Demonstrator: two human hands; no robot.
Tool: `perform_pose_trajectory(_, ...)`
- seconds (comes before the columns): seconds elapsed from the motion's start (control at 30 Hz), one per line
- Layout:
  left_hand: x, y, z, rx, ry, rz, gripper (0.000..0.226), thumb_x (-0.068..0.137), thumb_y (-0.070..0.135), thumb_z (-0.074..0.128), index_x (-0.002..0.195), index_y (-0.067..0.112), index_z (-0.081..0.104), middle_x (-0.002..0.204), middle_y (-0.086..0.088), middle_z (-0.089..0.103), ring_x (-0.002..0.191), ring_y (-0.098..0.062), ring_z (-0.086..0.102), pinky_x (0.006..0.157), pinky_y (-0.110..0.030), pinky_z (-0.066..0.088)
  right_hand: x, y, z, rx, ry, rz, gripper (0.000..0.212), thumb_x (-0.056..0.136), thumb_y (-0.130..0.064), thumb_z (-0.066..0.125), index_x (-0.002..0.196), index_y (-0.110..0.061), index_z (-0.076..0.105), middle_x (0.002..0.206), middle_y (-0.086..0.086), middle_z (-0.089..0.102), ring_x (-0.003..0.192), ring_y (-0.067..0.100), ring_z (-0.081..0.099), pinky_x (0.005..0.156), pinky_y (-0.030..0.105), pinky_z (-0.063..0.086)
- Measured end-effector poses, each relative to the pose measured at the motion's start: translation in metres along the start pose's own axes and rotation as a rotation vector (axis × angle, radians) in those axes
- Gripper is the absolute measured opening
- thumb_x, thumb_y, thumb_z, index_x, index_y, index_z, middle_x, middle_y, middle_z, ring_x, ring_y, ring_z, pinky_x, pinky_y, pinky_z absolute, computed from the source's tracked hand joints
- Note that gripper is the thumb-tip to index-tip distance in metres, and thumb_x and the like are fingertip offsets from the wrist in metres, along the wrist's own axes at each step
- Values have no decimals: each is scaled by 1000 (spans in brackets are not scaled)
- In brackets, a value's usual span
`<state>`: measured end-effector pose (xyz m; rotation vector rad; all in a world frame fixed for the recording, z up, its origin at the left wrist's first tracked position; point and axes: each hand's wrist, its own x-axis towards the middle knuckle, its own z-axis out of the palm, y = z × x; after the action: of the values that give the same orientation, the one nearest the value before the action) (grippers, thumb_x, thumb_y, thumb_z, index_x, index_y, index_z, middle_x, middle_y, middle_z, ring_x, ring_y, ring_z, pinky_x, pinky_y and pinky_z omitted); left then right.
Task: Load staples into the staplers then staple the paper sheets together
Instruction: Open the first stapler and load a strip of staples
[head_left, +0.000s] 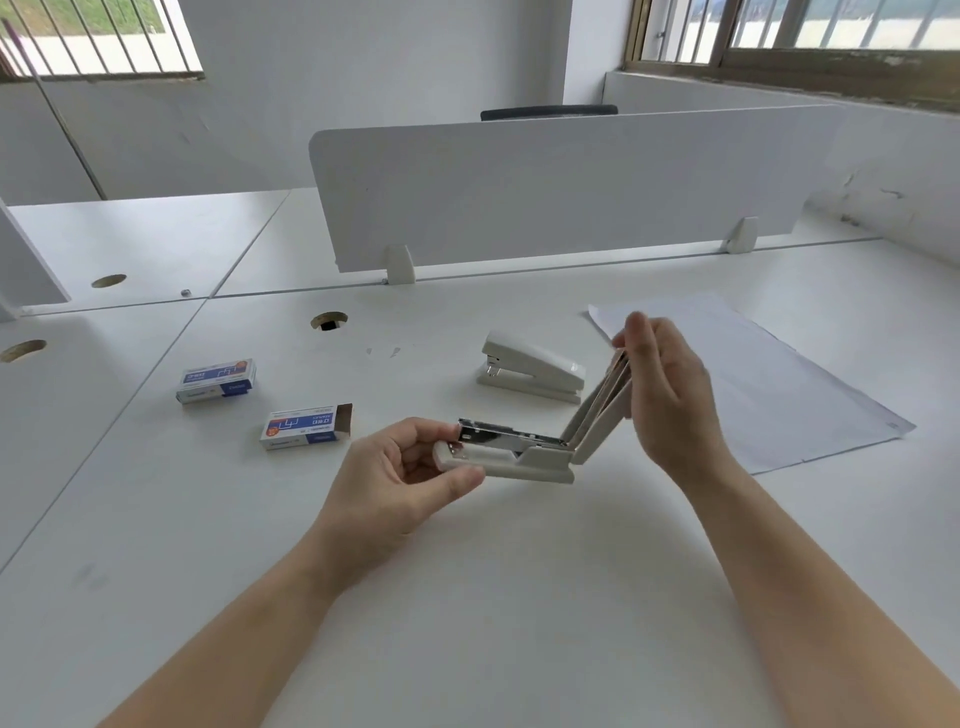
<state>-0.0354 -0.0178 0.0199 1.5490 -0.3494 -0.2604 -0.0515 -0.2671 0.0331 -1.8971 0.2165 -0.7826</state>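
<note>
A white stapler (524, 457) is held above the desk with its lid swung up and back, baring the metal staple channel. My left hand (400, 478) grips the front end of its base between thumb and fingers. My right hand (665, 389) holds the raised lid near its tip, fingers fairly straight against it. A second white stapler (530, 366) lies closed on the desk behind. Two blue-and-white staple boxes sit to the left: one closed (215, 381), one (306, 428) with its end flap open. Paper sheets (769, 374) lie at the right.
A white divider panel (571, 187) stands along the desk's far edge. Round cable holes (328, 320) are cut in the desk to the left. A wall and window ledge run along the right side.
</note>
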Motion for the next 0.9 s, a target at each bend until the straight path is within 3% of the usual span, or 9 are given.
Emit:
perform_pose_trajectory(0.07,-1,-2,0,72,-23,-1,39,68,7,81,105,9,68,98,-20,73,84,-18,68,81,-23,55,0,5,-5,-46,-63,5,33,104,-46,41,86,-24,59,59,-9,52,55,14,48,60,33,41)
perform_pose_trajectory(0.13,-3,-3,-1,168,-34,16,35,71,12,84,103,13,69,92,-16,74,78,-17,64,76,-29,52,3,6,-14,-40,-140,25,27,103,-40,46,94,-22,65,64,1,53,57,16,49,60,34,43)
perform_pose_trajectory(0.27,-6,-5,-6,501,-16,114,27,66,32,79,89,23,69,65,5,59,57,-9,44,54,-22,38,8,7,-34,-2,-386,151,16,89,-34,71,103,-27,73,70,-2,62,63,13,56,63,19,48)
perform_pose_trajectory(0.37,-8,-1,-13,724,-13,150,27,65,30,81,89,33,67,75,5,67,61,-2,51,59,-13,41,9,10,-42,-69,-551,208,29,73,-36,84,101,-30,77,73,-11,66,66,6,59,75,20,48)
perform_pose_trajectory(0.43,-11,4,-15,817,-49,177,30,68,28,83,91,38,66,83,9,63,81,3,53,69,-4,37,8,9,-38,-109,-585,203,24,72,-36,85,95,-30,79,76,-7,68,66,7,60,77,20,48)
perform_pose_trajectory(0.5,-12,6,-17,869,-92,219,29,70,27,81,93,37,68,85,12,63,89,5,49,73,-3,34,6,8,-33,-144,-589,169,17,74,-37,85,89,-30,80,80,-5,73,72,8,66,78,21,50)
perform_pose_trajectory(0.67,-11,6,-21,911,-186,249,22,73,30,79,94,30,70,90,13,60,82,-1,54,68,-8,36,4,11,-33,-239,-669,175,4,82,-39,78,81,-36,81,84,-17,71,79,-4,64,76,16,44)
perform_pose_trajectory(0.83,-9,7,-24,914,-203,251,26,75,32,79,100,29,71,90,16,59,89,2,51,71,-4,33,4,14,-33,-348,-699,172,6,84,-49,73,81,-48,78,91,-17,71,97,4,63,89,26,48)
perform_pose_trajectory(0.9,-8,7,-26,916,-208,252,26,75,32,80,100,30,72,91,16,60,91,2,51,72,-4,33,2,10,-32,-364,-718,165,8,87,-46,71,84,-46,78,94,-16,70,97,5,64,87,26,50)
